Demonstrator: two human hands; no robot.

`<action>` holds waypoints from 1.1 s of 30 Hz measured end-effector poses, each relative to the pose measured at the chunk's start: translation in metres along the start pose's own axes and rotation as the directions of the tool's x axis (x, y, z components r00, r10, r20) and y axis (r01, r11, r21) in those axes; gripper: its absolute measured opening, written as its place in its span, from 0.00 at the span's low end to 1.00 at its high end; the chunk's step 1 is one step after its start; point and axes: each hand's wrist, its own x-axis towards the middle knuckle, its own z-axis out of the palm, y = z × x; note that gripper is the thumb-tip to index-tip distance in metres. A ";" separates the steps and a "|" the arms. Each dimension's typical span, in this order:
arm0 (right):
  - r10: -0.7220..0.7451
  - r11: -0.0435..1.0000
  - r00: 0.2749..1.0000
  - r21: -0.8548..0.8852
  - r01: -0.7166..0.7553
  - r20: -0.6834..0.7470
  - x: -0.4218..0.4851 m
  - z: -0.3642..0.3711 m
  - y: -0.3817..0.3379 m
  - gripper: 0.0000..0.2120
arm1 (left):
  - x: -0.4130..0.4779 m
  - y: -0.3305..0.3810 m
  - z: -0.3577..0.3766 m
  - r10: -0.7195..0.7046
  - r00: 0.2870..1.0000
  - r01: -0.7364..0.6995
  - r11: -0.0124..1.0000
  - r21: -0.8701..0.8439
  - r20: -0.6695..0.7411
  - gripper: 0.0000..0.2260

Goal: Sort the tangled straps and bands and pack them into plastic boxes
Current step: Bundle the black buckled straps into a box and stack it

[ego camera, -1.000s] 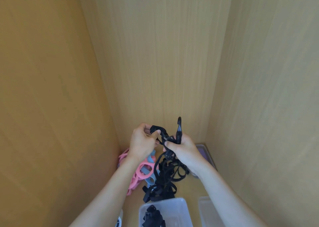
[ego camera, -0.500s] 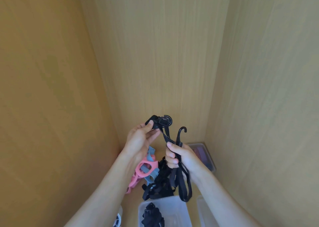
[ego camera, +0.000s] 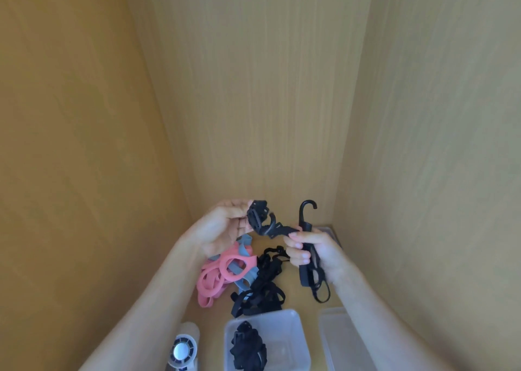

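Pinching coiled end of black strap point(ego camera: 275, 229) in left hand point(ego camera: 222, 227), gripping hook end in right hand point(ego camera: 313, 252), up beyond clear box point(ego camera: 293, 339). May uncoil on a slack pinch, or snag black pile point(ego camera: 262, 291) just behind that box.

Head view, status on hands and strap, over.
Left hand pinches strap buckle end; right hand grips hook end. Strap held above pile, not yet in box. Nothing in the way.

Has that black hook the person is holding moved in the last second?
Yes. The black hook in the right hand has shifted right, nearer the back-right wall corner.
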 end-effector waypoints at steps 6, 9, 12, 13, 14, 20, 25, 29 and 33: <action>0.043 0.993 0.976 0.116 -0.018 -0.213 0.003 -0.009 -0.008 0.13 | 0.004 -0.003 -0.006 -0.088 0.988 0.148 0.782 0.605 -0.129 0.07; -0.001 1.000 0.967 -0.016 -0.003 -0.256 0.006 0.000 -0.009 0.14 | 0.011 -0.014 -0.003 -0.052 0.974 0.196 0.677 0.709 -0.220 0.03; -0.029 0.999 0.962 -0.052 0.015 -0.272 0.005 0.011 -0.005 0.14 | 0.018 -0.029 -0.003 0.069 0.934 0.258 0.547 0.796 -0.350 0.06; -0.036 0.998 0.961 -0.062 0.020 -0.274 0.003 0.015 -0.004 0.15 | 0.020 -0.033 -0.003 0.124 0.913 0.278 0.508 0.815 -0.389 0.08; -0.050 0.996 0.959 -0.091 0.025 -0.278 0.002 0.019 -0.002 0.15 | 0.022 -0.036 -0.003 0.173 0.889 0.296 0.491 0.819 -0.425 0.09; -0.135 0.985 0.961 -0.138 0.104 -0.241 0.001 0.046 0.015 0.15 | 0.031 -0.054 0.000 0.122 0.724 0.167 0.924 0.344 -0.679 0.08; -0.163 0.986 0.952 -0.011 0.166 -0.260 -0.002 0.051 0.016 0.15 | 0.029 -0.051 -0.001 -0.080 0.763 -0.067 0.977 -0.201 -0.642 0.06; -0.200 0.971 0.939 0.071 0.228 -0.279 -0.004 0.048 0.010 0.16 | 0.025 -0.042 -0.004 -0.123 0.753 -0.172 0.911 -0.374 -0.646 0.04; -0.202 0.964 0.937 0.112 0.242 -0.286 -0.007 0.037 0.004 0.14 | 0.021 -0.028 -0.011 -0.147 0.804 -0.223 0.824 -0.521 -0.576 0.02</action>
